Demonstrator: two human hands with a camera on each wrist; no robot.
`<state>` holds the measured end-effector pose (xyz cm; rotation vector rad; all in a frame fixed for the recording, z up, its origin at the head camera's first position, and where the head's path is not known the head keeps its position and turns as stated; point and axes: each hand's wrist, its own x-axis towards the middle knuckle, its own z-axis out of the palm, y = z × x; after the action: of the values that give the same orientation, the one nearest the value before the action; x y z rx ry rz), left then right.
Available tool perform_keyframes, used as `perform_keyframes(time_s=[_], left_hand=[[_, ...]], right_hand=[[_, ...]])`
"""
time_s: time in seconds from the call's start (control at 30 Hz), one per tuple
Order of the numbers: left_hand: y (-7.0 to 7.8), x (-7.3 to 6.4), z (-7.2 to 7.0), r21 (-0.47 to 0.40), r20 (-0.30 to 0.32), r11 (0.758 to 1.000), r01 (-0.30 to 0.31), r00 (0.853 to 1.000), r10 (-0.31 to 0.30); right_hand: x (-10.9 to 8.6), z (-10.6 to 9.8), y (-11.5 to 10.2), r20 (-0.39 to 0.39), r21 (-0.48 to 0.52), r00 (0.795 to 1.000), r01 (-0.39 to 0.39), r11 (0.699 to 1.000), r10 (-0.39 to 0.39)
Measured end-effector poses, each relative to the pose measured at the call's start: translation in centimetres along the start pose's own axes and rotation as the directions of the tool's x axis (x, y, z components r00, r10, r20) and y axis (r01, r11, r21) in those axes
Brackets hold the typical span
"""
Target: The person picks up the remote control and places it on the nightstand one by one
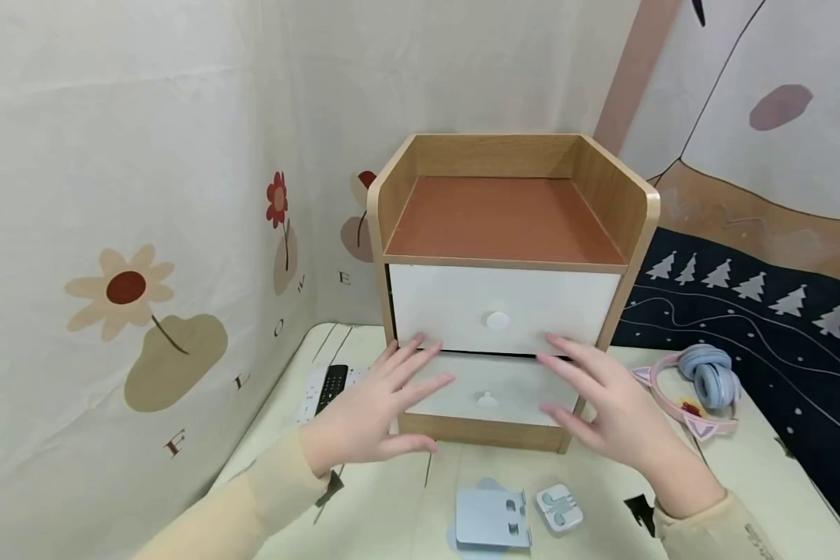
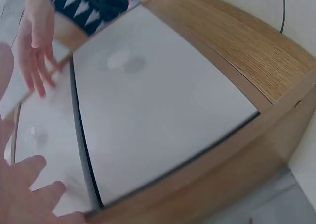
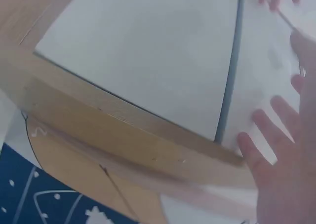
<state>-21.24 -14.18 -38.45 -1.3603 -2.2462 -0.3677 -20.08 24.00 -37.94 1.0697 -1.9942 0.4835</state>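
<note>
A small wooden cabinet with an open brown top shelf and two white drawers stands in front of me. Its upper drawer and lower drawer each carry a round white knob and sit flush in the frame. My left hand, fingers spread, is over the left edge of the lower drawer. On the opposite side my right hand spreads its fingers over the lower drawer's right part, fingertips near the gap between the drawers. Neither hand holds anything. In the left wrist view both knobs show between the hands.
Pink cat-ear headphones lie right of the cabinet. A black remote rests on a white object at its left. Toward me are a light-blue metal stand and cased white earphones. Patterned cloth hangs behind.
</note>
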Motion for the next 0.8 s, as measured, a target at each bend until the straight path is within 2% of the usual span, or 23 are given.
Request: perform_keyframes(time_s=[0.07, 0.1, 0.17, 0.27, 0.3, 0.33, 0.37, 0.43, 0.47, 0.53, 0.6, 0.67, 0.8], left_hand=[[-0.5, -0.6, 0.3, -0.026, -0.117, 1.0, 0.008, 0.993, -0.011], [-0.8, -0.8, 0.5, -0.027, -0.185, 1.0, 0.002, 0.983, -0.007], [-1.6, -1.4, 1.0, -0.02, -0.321, 1.0, -0.016, 0.947, 0.009], [-3.1, -2.7, 1.9, 0.012, -0.459, 1.0, 0.018, 0.888, -0.011], [-3.6, -3.2, 2.2, 0.021, -0.484, 0.998, 0.056, 0.874, -0.039], [-4.0, -3.9, 2.5, 0.02, -0.49, 0.994, 0.104, 0.868, -0.081], [-4.5, -4.6, 2.7, 0.013, -0.482, 0.986, 0.166, 0.865, -0.139], [-5.3, -6.0, 3.2, 0.008, -0.442, 0.953, 0.303, 0.856, -0.269], [-5.6, -6.7, 3.4, 0.001, -0.411, 0.929, 0.371, 0.847, -0.338], [-6.4, -8.0, 3.8, 0.004, -0.338, 0.868, 0.496, 0.818, -0.466], [-7.3, -9.1, 4.3, 0.011, -0.277, 0.804, 0.595, 0.774, -0.57], [-8.2, -9.8, 4.7, 0.011, -0.219, 0.739, 0.674, 0.723, -0.656], [-9.5, -10.8, 5.6, 0.012, -0.142, 0.628, 0.778, 0.623, -0.769]], right_hand=[[-0.1, 0.3, 0.5, -0.154, -0.012, 0.988, -0.024, 1.0, 0.022], [-0.2, 0.4, 0.8, -0.221, -0.023, 0.974, -0.054, 0.998, 0.048], [-0.5, 0.6, 1.2, -0.329, -0.034, 0.937, -0.133, 0.991, 0.114], [-1.3, 1.0, 1.4, -0.409, -0.014, 0.876, -0.285, 0.958, 0.255], [-1.6, 1.1, 1.4, -0.415, 0.0, 0.858, -0.333, 0.943, 0.303], [-1.8, 1.2, 1.4, -0.422, 0.015, 0.839, -0.373, 0.928, 0.344], [-2.0, 1.3, 1.3, -0.425, 0.03, 0.821, -0.408, 0.912, 0.381], [-2.2, 1.6, 1.3, -0.422, 0.056, 0.791, -0.465, 0.884, 0.443], [-2.3, 1.7, 1.2, -0.415, 0.067, 0.781, -0.486, 0.872, 0.467], [-2.4, 1.9, 1.2, -0.392, 0.075, 0.774, -0.512, 0.856, 0.497], [-2.4, 2.2, 1.2, -0.367, 0.077, 0.779, -0.519, 0.851, 0.508], [-2.4, 2.4, 1.1, -0.351, 0.073, 0.784, -0.522, 0.85, 0.512], [-2.8, 2.8, 1.1, -0.349, 0.058, 0.783, -0.531, 0.845, 0.515]])
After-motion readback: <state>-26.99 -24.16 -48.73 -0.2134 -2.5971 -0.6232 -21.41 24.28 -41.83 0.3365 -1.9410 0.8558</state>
